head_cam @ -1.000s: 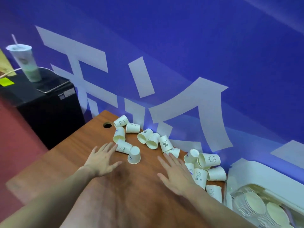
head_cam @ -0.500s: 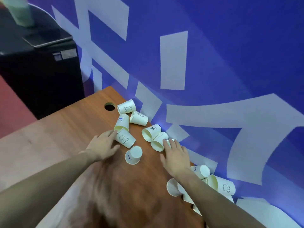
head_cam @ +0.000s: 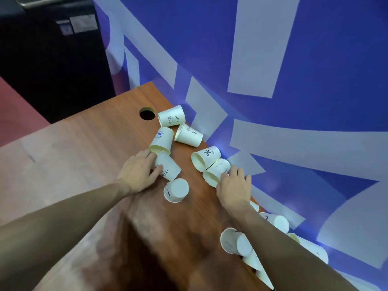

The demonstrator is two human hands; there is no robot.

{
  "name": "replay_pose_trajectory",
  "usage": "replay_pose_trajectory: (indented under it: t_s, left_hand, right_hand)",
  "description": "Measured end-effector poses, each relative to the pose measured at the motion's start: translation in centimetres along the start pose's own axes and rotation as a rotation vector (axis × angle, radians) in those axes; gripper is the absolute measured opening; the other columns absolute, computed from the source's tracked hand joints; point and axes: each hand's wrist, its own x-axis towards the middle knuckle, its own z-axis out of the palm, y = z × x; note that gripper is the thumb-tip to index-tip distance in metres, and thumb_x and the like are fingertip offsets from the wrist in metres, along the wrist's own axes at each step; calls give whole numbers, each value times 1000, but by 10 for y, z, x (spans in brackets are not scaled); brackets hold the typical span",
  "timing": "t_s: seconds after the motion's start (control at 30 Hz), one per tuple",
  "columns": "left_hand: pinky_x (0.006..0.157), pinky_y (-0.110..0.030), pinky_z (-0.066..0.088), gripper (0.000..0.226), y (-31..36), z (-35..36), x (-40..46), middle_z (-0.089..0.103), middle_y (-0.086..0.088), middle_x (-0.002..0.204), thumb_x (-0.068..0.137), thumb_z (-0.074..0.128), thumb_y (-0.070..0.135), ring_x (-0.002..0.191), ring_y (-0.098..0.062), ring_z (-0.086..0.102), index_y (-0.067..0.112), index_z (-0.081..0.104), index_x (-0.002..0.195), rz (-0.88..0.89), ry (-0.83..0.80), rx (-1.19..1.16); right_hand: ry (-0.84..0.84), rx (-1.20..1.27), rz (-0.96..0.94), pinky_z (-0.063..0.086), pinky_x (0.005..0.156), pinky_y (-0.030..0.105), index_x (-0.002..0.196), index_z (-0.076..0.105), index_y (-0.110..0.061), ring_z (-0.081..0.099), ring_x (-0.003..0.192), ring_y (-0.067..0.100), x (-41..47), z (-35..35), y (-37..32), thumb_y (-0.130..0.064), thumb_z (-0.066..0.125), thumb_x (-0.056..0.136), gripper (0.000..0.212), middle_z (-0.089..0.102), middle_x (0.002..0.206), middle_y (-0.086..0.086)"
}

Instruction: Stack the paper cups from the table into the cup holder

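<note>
HELLO cup point(head_cam: 168, 170) on side, mouth lower-right

White paper cups point(head_cam: 187, 135) scattered, mostly toppled

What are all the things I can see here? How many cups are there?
Paper cups: at least eleven, white, scattered on the table along the wall; most lie on their sides, one stands upside down between the hands; a few by the right forearm are partly hidden, so the count is rough.
Table: one, brown wood, with a round hole near its far corner.
Wall: blue with big pale shapes, behind the table.
Cabinet: one, black, at the upper left.
Floor: reddish, left of the table.
Left hand: holds the cup printed HELLO.
Right hand: rests on a cup lying on its side.
</note>
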Motion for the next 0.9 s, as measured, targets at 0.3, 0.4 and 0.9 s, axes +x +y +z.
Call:
replay_pose_trajectory:
  t_s: [0.3,0.4,0.9]
  left_hand:
    - [58,-33,44,30,16,-24,-9,45,4,78,93,42,42,68,-20,48,18,48,76,132,33,-124]
    - [57,-30,38,23,25,-36,-16,46,5,79,95,53,34,72,-20,51,18,52,78,129,76,-21]
    - [44,-28,31,33,105,-98,-89,43,5,60,89,56,37,52,-17,44,24,40,63,423,78,213]
  right_hand:
    - [86,39,10,34,85,36,93,71,-17,45,97,21,-14,-21,5,-28,45,90,28,52,101,2]
    - [149,90,10,37,83,38,89,74,-16,49,92,22,-30,-35,7,-29,51,86,27,56,94,3]
    - [-36,877,647,41,57,28,68,59,-15,60,70,21,-192,-46,31,-45,57,70,29,58,67,-3]
